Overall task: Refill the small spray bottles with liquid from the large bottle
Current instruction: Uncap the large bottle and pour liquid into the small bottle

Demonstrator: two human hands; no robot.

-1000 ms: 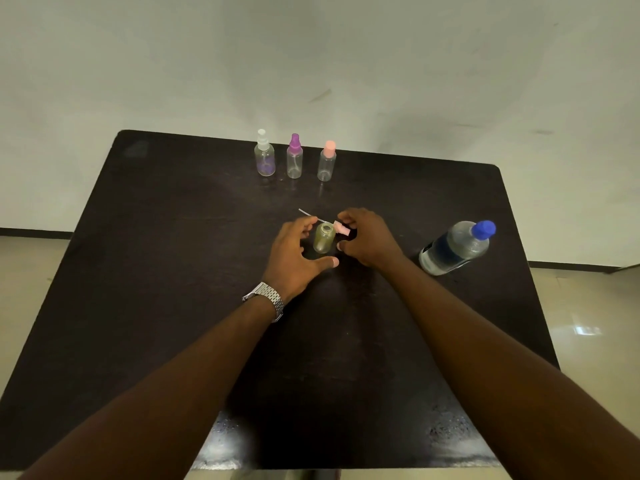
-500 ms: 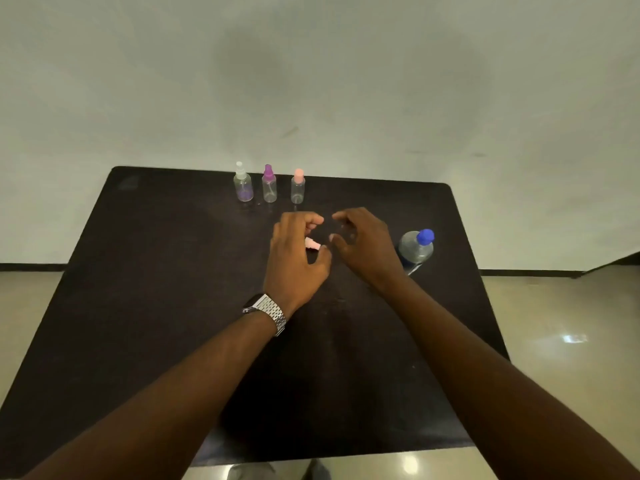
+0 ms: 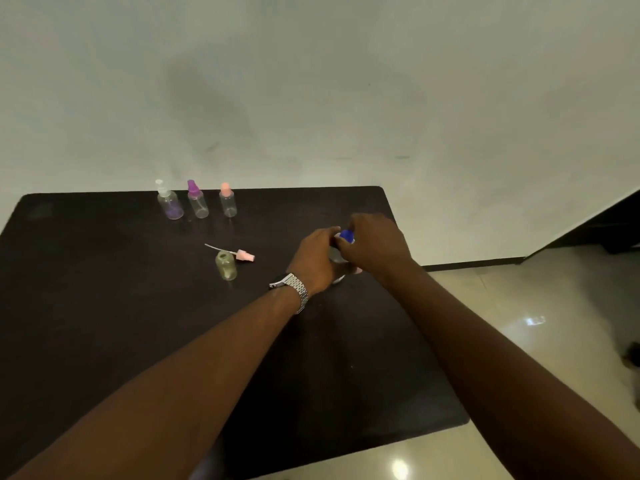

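The large clear bottle with a blue cap stands at the right side of the dark table, mostly hidden by both hands. My left hand wraps around its body. My right hand closes its fingers on the blue cap. A small open yellowish spray bottle stands left of them, its pink spray head with a dip tube lying just behind it. Three capped small spray bottles stand at the back: white-topped, purple-topped, pink-topped.
The table's right edge and near right corner drop to a glossy tiled floor. A pale wall rises just behind the table's far edge. A metal watch sits on my left wrist.
Both hands left the small open bottle and its pink spray head and moved right onto the large bottle. The view has swung right, so the table sits further left.
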